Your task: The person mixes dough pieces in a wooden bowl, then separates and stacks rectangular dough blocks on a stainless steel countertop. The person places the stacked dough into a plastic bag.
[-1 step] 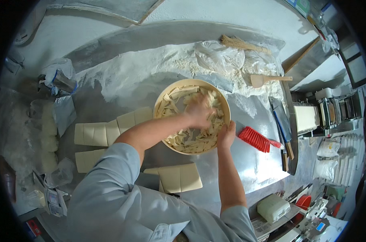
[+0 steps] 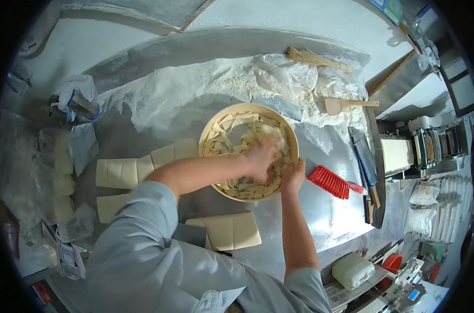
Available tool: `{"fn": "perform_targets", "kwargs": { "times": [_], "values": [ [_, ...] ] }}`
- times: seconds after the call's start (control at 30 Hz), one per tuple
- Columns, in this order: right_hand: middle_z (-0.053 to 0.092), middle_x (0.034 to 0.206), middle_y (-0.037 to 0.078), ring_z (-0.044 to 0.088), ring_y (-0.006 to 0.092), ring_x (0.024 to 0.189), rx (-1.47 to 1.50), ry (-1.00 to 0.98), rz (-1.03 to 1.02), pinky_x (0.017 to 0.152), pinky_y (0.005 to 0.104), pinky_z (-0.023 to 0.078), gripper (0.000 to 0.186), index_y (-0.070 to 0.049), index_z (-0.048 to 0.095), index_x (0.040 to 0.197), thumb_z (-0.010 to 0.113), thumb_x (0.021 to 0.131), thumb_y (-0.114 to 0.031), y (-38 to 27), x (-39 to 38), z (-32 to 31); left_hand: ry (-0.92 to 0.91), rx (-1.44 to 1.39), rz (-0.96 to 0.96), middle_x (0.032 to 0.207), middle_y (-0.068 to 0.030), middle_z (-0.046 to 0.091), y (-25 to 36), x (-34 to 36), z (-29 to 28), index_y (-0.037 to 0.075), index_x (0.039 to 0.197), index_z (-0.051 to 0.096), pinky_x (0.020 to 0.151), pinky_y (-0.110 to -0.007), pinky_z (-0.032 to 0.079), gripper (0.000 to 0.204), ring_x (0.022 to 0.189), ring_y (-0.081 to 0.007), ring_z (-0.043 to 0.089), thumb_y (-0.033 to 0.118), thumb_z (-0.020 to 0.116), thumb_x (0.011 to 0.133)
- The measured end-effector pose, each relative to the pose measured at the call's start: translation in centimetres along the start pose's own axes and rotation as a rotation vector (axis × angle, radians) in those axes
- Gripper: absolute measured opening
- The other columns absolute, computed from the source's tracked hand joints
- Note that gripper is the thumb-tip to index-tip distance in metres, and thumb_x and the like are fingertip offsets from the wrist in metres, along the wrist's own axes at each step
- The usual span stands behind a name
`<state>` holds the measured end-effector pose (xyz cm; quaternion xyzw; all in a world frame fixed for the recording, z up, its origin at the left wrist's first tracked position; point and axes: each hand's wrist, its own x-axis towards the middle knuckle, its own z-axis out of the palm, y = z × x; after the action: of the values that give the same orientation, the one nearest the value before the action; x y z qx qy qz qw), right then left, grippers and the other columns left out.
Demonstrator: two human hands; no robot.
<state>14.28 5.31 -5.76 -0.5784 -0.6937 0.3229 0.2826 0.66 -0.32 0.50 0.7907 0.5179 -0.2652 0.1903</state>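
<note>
A wide, round bowl (image 2: 242,107) is sitting near the middle of the table (image 2: 331,214). Its pale yellow-brown wall is looking smooth and thin. Flat, soft strips (image 2: 221,141) of dough are lying inside it, curling and folding over each other in a messy ring. Flour is dusting some of them.

The left hand (image 2: 265,158) is showing as a blur over the strips, a bit toward four o'clock from the bowl's middle. I am not able to tell how wide its fingers are opening, or whether they are holding any strips. The right hand (image 2: 292,177) is gripping the bowl's rim at four o'clock, its fingers closing on the edge and partly hiding.

Around the bowl, flat, smooth slabs (image 2: 232,231) of cream dough are lying at six o'clock, and more are lying between eight and nine. They are showing straight lines across their tops. A red brush (image 2: 330,181) with stiff bristles is lying at four o'clock, and long knives (image 2: 363,159) are lying at three. A flat wooden paddle (image 2: 335,106) is resting at two. Crinkly clear plastic (image 2: 285,73) and a scratchy straw broom (image 2: 320,58) are lying at one. Soft, white flour (image 2: 179,94) is covering the shiny metal from ten to two.
</note>
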Motion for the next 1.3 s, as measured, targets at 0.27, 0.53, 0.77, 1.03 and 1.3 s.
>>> {"fn": "perform_targets", "kwargs": {
  "times": [0.27,0.53,0.77,1.03,1.3],
  "values": [
    [0.056,0.091,0.018,0.051,0.037,0.088,0.011,-0.008,-0.028,0.074,0.0448,0.039,0.017,-0.003,0.052,0.095,0.045,0.08,-0.007,0.8,0.7,0.3,0.324,-0.316,-0.167,0.137,-0.0179,0.022,-4.2,-3.8,3.3,0.021,0.122,0.049,0.102,-0.047,0.027,0.062,0.125,-0.0381,0.023,0.03,0.067,0.063],
    [0.055,0.096,0.019,0.051,0.0369,0.092,-0.029,0.066,-0.124,0.077,0.0447,0.041,0.029,-0.005,0.05,0.108,0.044,0.08,-0.007,0.2,0.4,0.5,0.377,-0.573,-0.427,0.132,-0.016,0.03,-5.3,-2.3,2.8,0.019,0.118,0.054,0.099,-0.044,0.032,0.058,0.124,-0.034,0.028,0.028,0.067,0.062],
    [0.055,0.094,0.02,0.052,0.0383,0.088,-0.064,0.014,-0.118,0.075,0.045,0.041,0.027,-0.006,0.05,0.106,0.043,0.08,-0.007,0.5,0.5,0.1,0.279,-0.242,-0.189,0.14,-0.0151,0.024,-1.5,0.3,2.3,0.016,0.116,0.056,0.104,-0.048,0.026,0.053,0.13,-0.0362,0.017,0.031,0.064,0.066],
    [0.055,0.095,0.019,0.052,0.0378,0.088,-0.081,0.007,-0.039,0.073,0.0453,0.042,0.026,-0.006,0.05,0.105,0.042,0.08,-0.006,-0.2,0.1,0.2,0.252,-0.597,-0.369,0.142,-0.016,0.015,-3.2,-5.9,6.1,0.022,0.123,0.051,0.103,-0.053,0.023,0.064,0.13,-0.0367,0.018,0.041,0.068,0.065],
    [0.055,0.094,0.019,0.052,0.0385,0.088,-0.041,0.031,-0.032,0.074,0.0454,0.041,0.023,-0.004,0.051,0.1,0.043,0.079,-0.008,0.2,0.9,0.3,0.376,-0.402,-0.399,0.142,-0.0147,0.018,-1.4,-1.3,1.3,0.023,0.117,0.055,0.105,-0.047,0.021,0.054,0.13,-0.0318,0.02,0.025,0.064,0.064]
  ]
}}
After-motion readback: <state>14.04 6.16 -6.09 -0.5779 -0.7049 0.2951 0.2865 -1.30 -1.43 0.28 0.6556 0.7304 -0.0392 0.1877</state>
